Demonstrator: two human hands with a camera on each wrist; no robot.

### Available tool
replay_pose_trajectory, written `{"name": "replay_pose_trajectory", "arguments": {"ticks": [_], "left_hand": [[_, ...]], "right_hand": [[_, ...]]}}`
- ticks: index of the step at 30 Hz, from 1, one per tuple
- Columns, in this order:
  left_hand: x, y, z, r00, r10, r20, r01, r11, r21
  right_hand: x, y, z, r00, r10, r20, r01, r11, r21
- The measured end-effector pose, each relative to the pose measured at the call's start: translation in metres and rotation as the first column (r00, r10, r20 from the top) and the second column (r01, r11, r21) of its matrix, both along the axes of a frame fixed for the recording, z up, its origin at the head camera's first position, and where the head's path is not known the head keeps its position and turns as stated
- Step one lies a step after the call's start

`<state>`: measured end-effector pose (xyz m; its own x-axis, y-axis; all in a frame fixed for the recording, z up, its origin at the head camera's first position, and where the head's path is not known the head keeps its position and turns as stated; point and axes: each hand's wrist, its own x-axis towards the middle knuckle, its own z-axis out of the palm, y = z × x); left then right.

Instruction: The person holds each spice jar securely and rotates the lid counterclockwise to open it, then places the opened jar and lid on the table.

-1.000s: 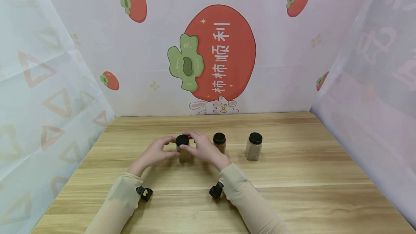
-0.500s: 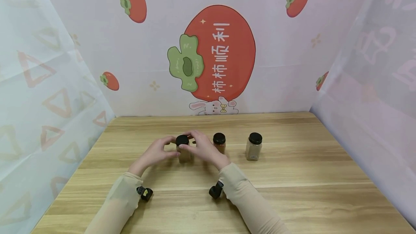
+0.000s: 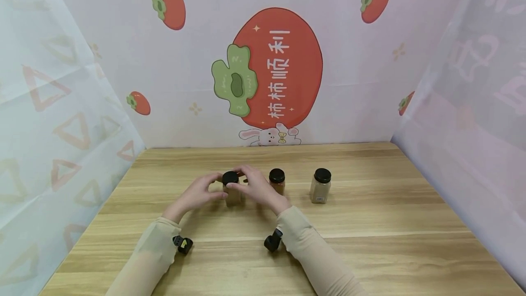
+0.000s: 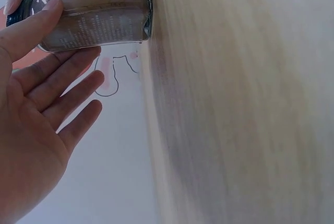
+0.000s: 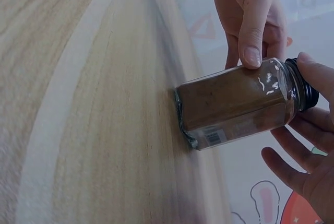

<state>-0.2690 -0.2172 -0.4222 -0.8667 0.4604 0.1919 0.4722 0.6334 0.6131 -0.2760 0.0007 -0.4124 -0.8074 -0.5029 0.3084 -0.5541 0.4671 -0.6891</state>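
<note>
A clear spice jar point(image 3: 233, 198) of brown powder stands upright on the wooden table, between the two hands. My left hand point(image 3: 200, 192) holds its body with thumb and forefinger; the other fingers spread away from the glass in the left wrist view, where printed text shows on the jar point(image 4: 96, 15). The black lid point(image 5: 307, 85) is on the jar, and my right hand point(image 3: 260, 189) pinches it between thumb and fingers. A barcode label point(image 5: 213, 136) shows low on the jar in the right wrist view.
Just right of my right hand stands a jar of reddish-brown powder point(image 3: 277, 187), partly hidden by that hand. Farther right is a jar of pale powder point(image 3: 320, 192). Both have black lids. A printed cloth wall point(image 3: 349, 104) rises behind the table point(image 3: 370, 223).
</note>
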Motion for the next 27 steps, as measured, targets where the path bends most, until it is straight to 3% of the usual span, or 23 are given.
{"name": "replay_pose_trajectory", "arguments": {"ticks": [16,27], "left_hand": [[0.0026,0.0003,-0.0001,1.000,-0.021,0.006,0.021,1.000,-0.021],[0.0016,-0.0007,0.0000,0.999,-0.022,0.029,0.022,1.000,-0.003]], "right_hand": [[-0.0022,-0.0014,-0.0027,1.000,0.002,0.018,-0.003,1.000,0.016],[-0.0048,0.0019,-0.0018,0.998,0.064,0.029,-0.065,0.997,0.047]]}}
